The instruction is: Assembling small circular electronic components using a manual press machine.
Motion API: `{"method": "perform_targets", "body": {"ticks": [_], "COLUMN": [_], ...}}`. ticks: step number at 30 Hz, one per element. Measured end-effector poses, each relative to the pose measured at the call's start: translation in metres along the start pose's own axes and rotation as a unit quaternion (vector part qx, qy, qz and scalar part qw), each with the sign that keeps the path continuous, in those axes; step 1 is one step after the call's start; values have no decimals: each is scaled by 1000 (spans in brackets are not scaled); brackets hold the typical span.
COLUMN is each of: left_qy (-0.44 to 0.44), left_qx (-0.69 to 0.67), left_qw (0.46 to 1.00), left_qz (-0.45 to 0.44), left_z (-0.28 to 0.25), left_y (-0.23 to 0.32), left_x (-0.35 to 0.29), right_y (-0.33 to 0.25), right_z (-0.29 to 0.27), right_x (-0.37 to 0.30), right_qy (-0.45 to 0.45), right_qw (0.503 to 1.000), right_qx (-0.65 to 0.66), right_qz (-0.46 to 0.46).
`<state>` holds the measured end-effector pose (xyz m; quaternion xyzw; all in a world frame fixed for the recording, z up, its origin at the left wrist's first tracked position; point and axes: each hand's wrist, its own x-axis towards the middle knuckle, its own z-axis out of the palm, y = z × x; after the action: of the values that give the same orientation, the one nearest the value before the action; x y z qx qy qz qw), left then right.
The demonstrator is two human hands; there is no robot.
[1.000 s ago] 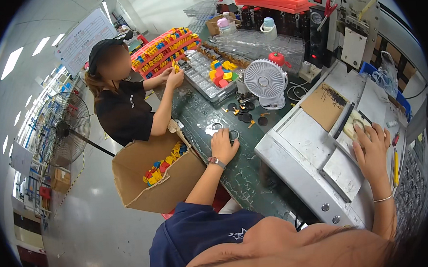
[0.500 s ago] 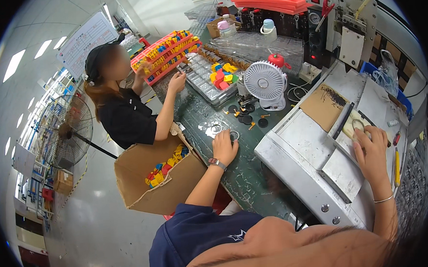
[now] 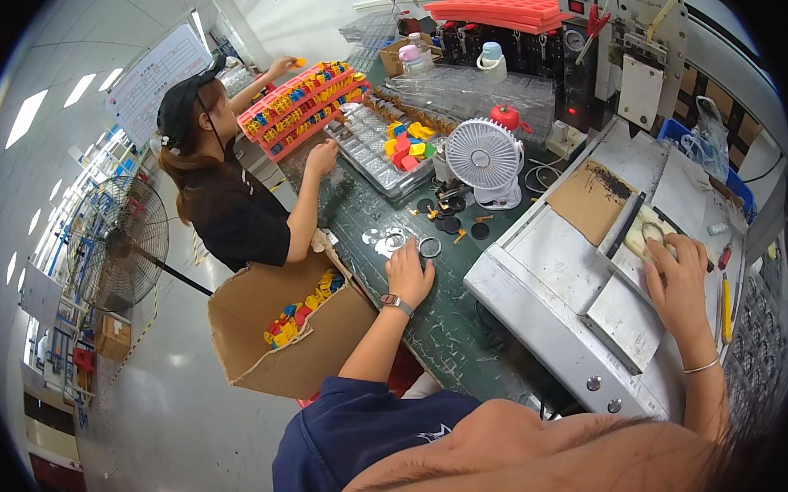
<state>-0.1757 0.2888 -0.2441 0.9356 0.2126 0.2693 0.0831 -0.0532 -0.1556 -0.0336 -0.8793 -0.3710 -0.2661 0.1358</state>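
Note:
My left hand [image 3: 408,276] lies on the green tabletop with fingers stretched forward, a watch on its wrist. By its fingertips are a thin round ring [image 3: 395,241] and a second ring [image 3: 430,247]; whether they touch is unclear. On the right, my right hand [image 3: 678,276] rests on the grey metal machine bed, its thumb apart from its bent fingers. Just beyond those fingertips, a ring [image 3: 653,231] sits on a cream-coloured block [image 3: 636,241]. I make out nothing held in either hand.
A white fan [image 3: 485,159] stands ahead, near black discs [image 3: 451,224]. Left of it is a clear tray [image 3: 390,177] with coloured pieces. A co-worker [image 3: 230,183] stands by red racks [image 3: 302,108] and a cardboard box [image 3: 301,344]. A yellow-handled tool [image 3: 726,309] lies right.
My left hand has drawn back slightly, showing more of the ring at its right. My right hand stays by the block. The co-worker has turned away, reaching over the racks with a yellow piece.

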Motion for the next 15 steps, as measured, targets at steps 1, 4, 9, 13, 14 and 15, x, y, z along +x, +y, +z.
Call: {"method": "perform_targets", "body": {"ticks": [1, 4, 9, 13, 14, 15], "left_qy": [0, -33, -83, -75, -69, -64], "left_qx": [-1, 0, 10, -5, -5, -6], "left_qw": [1000, 999, 996, 997, 997, 997], "left_qz": [0, -12, -22, -31, -38, -45], "left_z": [0, 1, -2, -4, -3, -3], "left_y": [0, 0, 2, 3, 3, 4], "left_x": [0, -1, 4, 5, 7, 9], "right_y": [0, -2, 0, 0, 0, 0], "right_z": [0, 0, 0, 0, 0, 0], "right_x": [0, 0, -1, -1, -1, -1], "right_qy": [0, 3, 5, 5, 5, 7], "right_qw": [1000, 1000, 1000, 1000, 1000, 1000], "right_qx": [1, 6, 1, 5, 5, 5], "right_qz": [-1, 1, -1, -5, -6, -6]}}
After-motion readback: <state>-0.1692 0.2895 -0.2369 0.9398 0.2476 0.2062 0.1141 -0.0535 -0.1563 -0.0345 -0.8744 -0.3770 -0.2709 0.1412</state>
